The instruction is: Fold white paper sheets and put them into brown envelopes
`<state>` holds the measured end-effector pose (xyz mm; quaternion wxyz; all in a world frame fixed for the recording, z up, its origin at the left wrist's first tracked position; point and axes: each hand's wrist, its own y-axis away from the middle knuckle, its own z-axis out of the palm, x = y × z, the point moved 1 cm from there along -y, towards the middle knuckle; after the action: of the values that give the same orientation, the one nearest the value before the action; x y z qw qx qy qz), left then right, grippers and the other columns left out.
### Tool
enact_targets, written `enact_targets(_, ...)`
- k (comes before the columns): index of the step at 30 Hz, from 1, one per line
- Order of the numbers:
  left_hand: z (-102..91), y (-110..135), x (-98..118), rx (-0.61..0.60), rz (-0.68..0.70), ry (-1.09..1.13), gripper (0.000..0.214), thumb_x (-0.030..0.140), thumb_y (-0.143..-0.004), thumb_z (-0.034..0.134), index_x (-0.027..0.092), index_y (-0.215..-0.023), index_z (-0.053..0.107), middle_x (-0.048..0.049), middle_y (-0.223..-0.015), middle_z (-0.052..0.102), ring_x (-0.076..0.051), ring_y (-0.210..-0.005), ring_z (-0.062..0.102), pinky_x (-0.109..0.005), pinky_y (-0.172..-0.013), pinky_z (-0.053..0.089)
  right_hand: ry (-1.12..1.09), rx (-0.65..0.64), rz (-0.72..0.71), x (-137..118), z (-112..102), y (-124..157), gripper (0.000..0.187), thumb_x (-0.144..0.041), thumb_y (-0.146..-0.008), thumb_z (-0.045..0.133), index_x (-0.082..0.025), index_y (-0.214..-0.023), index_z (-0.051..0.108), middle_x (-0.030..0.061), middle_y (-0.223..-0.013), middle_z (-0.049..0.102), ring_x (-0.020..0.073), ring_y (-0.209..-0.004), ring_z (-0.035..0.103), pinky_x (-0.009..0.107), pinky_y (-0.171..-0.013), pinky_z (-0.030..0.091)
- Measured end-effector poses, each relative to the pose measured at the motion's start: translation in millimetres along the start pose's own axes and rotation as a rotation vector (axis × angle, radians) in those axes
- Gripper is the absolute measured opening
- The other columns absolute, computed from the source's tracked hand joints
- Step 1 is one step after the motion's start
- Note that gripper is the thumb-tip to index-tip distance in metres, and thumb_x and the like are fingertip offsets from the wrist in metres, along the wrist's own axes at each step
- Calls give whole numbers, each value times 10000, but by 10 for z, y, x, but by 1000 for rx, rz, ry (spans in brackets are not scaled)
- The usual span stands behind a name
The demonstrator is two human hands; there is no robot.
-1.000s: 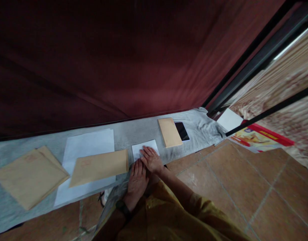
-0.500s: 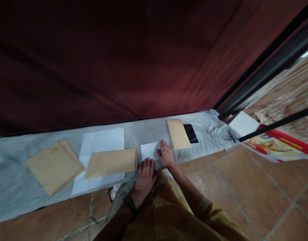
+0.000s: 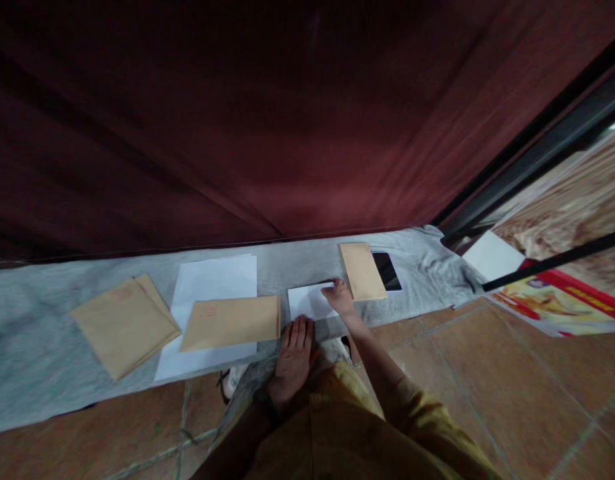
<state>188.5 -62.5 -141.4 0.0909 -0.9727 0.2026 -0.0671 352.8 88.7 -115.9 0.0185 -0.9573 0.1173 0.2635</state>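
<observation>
A small white sheet of paper [image 3: 310, 301], seemingly folded, lies on the grey cloth in front of me. My left hand [image 3: 293, 353] rests flat at its lower edge, fingers stretched forward. At the paper's right end, my right hand [image 3: 341, 298] has its fingers curled in and closed on the edge near the far corner. Just left of the paper is a brown envelope [image 3: 232, 323] on top of larger white sheets [image 3: 217, 277]. To the right, another brown envelope [image 3: 362, 270] lies beside a dark-screened phone [image 3: 387, 271].
More brown envelopes [image 3: 122, 327] overlap at the left on the grey cloth [image 3: 32, 347]. A dark red curtain [image 3: 287, 133] hangs behind. At the right are a black frame bar [image 3: 517, 167] and a red and yellow printed package [image 3: 562, 300] above the tiled floor [image 3: 467, 373].
My right hand has gone from lying flat on the paper to curled fingers at its far right corner. The left hand stays at the lower edge. The view has shifted slightly.
</observation>
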Motion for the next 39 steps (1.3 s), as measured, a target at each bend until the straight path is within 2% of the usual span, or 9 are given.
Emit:
enact_targets(6, -2, 16, -11, 49, 12, 9, 679, 350, -966, 477, 91, -1572, 316, -210, -1595, 396, -314, -1482, 379, -522, -1215, 314, -224, -191, -32, -44, -183, -43, 64, -234, -771, 642, -190, -726, 633, -17, -644, 636, 176, -672, 635, 242, -607, 473)
enact_targets(9, -125, 1, 9, 81, -30, 95, 695, 324, -974, 471, 110, -1598, 252, -190, -1634, 333, -316, -1514, 315, -502, -1206, 344, -308, -249, -94, -125, -350, -44, 76, -242, -783, 626, -195, -725, 641, -52, -606, 614, 148, -621, 610, 211, -561, 448)
enact_targets(12, -366, -39, -2, 158, -125, 211, 704, 301, -999, 429, 145, -1623, 143, -168, -1677, 232, -306, -1552, 212, -509, -1204, 354, -486, -247, -283, -219, -583, -23, 116, -269, -832, 606, -192, -865, 686, -14, -770, 706, 166, -732, 662, 233, -652, 499)
enact_targets(15, -613, -98, -77, 272, -229, 323, 699, 292, -1013, 416, 173, -1625, 100, -157, -1689, 183, -281, -1562, 184, -505, -1218, 340, -592, -160, -483, -222, -739, 71, 113, -236, -836, 613, -201, -909, 692, 61, -1139, 730, 213, -1068, 677, 303, -899, 521)
enact_targets(18, -714, -144, -168, 326, -248, 357, 697, 272, -1010, 422, 173, -1622, 103, -163, -1680, 201, -279, -1558, 198, -506, -1229, 324, -522, -124, -493, -59, -673, 266, 134, -129, -797, 590, -218, -844, 678, 79, -1285, 685, 224, -1242, 613, 367, -1051, 468)
enact_targets(24, -452, -116, -88, 131, -69, 194, 629, 303, -1000, 452, 135, -1581, 279, -170, -1659, 280, -306, -1551, 219, -513, -1219, 331, -350, -169, -521, 468, -295, 714, 366, 51, -660, 517, -217, -853, 673, 90, -1308, 682, 214, -1342, 545, 401, -1119, 430)
enact_targets(30, -194, -218, 94, -34, -2, 79, 637, 384, -974, 496, 86, -1526, 391, -185, -1621, 362, -308, -1534, 269, -497, -1234, 299, -315, -184, -647, 662, -284, 771, 440, 57, -668, 479, -191, -961, 693, 124, -1364, 647, 219, -1383, 501, 462, -1176, 370)
enact_targets(36, -92, -263, 102, -79, -15, 43, 689, 368, -940, 522, 74, -1543, 361, -193, -1651, 286, -316, -1545, 229, -498, -1251, 245, -210, -208, -545, 379, -389, 726, 443, 32, -799, 421, -195, -1019, 732, 106, -1283, 700, 200, -1242, 613, 427, -1133, 429)
enact_targets(39, -25, -240, 119, -82, 4, 43, 687, 347, -936, 507, 69, -1545, 354, -199, -1653, 276, -322, -1550, 210, -531, -1247, 232, -64, -237, -576, 20, -443, 807, 405, -58, -892, 471, -229, -1168, 713, 80, -1335, 679, 220, -1280, 593, 487, -1215, 299)
